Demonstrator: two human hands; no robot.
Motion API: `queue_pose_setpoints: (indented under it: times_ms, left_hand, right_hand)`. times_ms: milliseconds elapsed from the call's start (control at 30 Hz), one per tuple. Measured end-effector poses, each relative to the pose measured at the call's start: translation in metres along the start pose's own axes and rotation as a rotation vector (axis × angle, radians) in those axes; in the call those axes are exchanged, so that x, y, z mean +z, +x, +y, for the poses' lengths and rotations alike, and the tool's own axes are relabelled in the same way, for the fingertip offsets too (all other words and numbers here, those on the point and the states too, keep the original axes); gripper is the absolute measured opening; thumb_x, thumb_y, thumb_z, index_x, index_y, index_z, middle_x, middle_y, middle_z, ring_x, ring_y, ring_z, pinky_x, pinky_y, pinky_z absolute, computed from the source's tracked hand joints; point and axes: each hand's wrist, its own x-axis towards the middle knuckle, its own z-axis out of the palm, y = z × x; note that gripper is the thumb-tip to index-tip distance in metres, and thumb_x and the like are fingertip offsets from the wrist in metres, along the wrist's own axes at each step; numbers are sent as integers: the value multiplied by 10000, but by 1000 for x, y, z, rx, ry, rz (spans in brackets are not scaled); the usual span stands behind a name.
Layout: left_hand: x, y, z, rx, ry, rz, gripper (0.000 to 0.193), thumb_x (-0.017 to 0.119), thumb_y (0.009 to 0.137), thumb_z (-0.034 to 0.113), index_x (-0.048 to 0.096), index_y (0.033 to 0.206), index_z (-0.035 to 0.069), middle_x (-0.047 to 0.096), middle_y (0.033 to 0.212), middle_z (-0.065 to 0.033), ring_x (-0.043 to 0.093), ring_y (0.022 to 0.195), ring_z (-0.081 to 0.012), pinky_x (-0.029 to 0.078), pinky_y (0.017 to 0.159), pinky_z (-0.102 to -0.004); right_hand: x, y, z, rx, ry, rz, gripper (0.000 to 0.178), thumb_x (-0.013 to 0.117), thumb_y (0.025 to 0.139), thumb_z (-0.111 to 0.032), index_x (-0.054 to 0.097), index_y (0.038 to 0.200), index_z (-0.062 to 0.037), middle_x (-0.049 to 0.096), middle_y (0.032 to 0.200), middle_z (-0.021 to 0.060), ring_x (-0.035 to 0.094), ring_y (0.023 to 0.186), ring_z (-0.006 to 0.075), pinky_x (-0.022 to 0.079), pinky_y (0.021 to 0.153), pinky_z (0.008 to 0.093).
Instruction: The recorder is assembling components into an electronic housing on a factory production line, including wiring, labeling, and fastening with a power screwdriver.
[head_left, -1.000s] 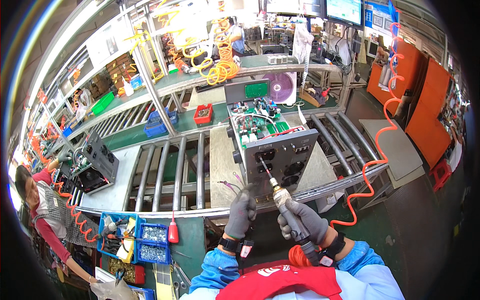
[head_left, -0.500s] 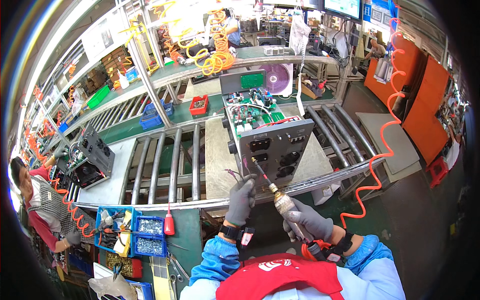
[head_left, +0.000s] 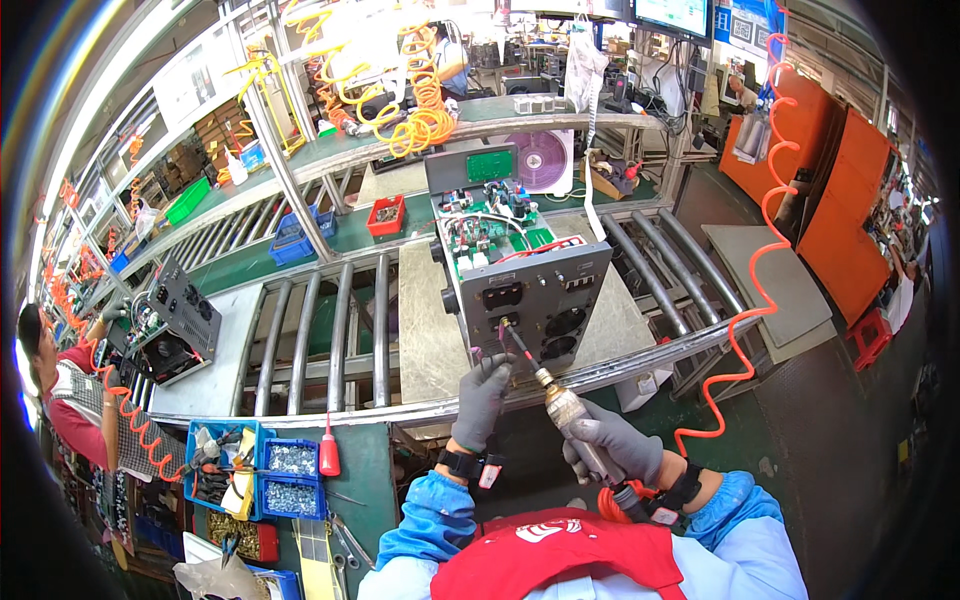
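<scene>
A grey metal case [head_left: 535, 290] with a circuit board [head_left: 490, 235] in its uncovered top stands upright on the line, its socketed panel towards me. My right hand [head_left: 615, 440], gloved in grey, is wrapped round a power screwdriver [head_left: 568, 408]. The driver's long bit slants up to the panel, its tip at a small brass-coloured fitting left of the middle. My left hand [head_left: 484, 400], gloved too, is raised at the panel's lower left edge. Its fingertips are pinched together by the bit, with thin dark and purplish bits showing at them; what they are is too small to tell.
Steel rollers [head_left: 340, 330] run either side of the case's board. At lower left are blue bins of screws [head_left: 292, 458], a blue tool tray [head_left: 215, 470] and a red bottle [head_left: 329, 452]. A co-worker [head_left: 75, 400] works at another case [head_left: 180, 315]. A coiled orange hose [head_left: 765, 260] hangs at right.
The case sits slightly further left in the picture, as does most of the scene. The bit tip now meets the brass-coloured fitting further in on the panel. My left fingertips have drawn closer to the bit.
</scene>
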Motion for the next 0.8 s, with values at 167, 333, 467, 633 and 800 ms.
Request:
queue_pose_setpoints:
  times_ms: [167, 333, 467, 633, 800]
  left_hand:
    - [1, 10, -15, 111, 38, 26, 228, 585, 949, 130, 654, 1135, 17, 585, 865, 67, 439, 689, -16, 363, 602, -179]
    - [19, 27, -19, 187, -12, 87, 220, 579, 960, 151, 639, 1122, 15, 550, 796, 72, 433, 665, -19, 354, 576, -184]
    - [33, 37, -20, 121, -99, 118, 234, 585, 965, 231, 620, 1087, 34, 496, 690, 50, 413, 546, -34, 329, 472, -197]
    - [38, 45, -26, 69, -131, 148, 248, 596, 960, 276, 620, 1055, 48, 487, 660, 38, 402, 486, -39, 318, 413, -207]
    - [26, 49, -47, 23, -385, 89, 163, 584, 955, 203, 588, 1030, 58, 565, 786, -4, 545, 627, -73, 474, 551, -225]
  right_hand:
    - [-8, 1, -2, 65, 131, -18, 473, 561, 937, -324, 370, 1321, -126, 588, 822, 90, 621, 596, 156, 560, 512, 326]
    - [-8, 12, -6, -39, 81, 30, 454, 560, 936, -308, 374, 1308, -128, 576, 806, 87, 601, 588, 159, 550, 506, 333]
    - [-6, 22, -14, -72, 27, 90, 466, 566, 926, -292, 367, 1312, -122, 564, 795, 86, 580, 583, 162, 542, 503, 338]
    - [-3, 25, -17, -75, 32, 74, 474, 567, 922, -285, 364, 1319, -124, 567, 790, 81, 587, 584, 161, 542, 500, 336]
    - [-9, 23, -15, 86, 332, 57, 364, 543, 949, -408, 495, 1127, -94, 599, 771, 73, 607, 588, 176, 536, 516, 329]
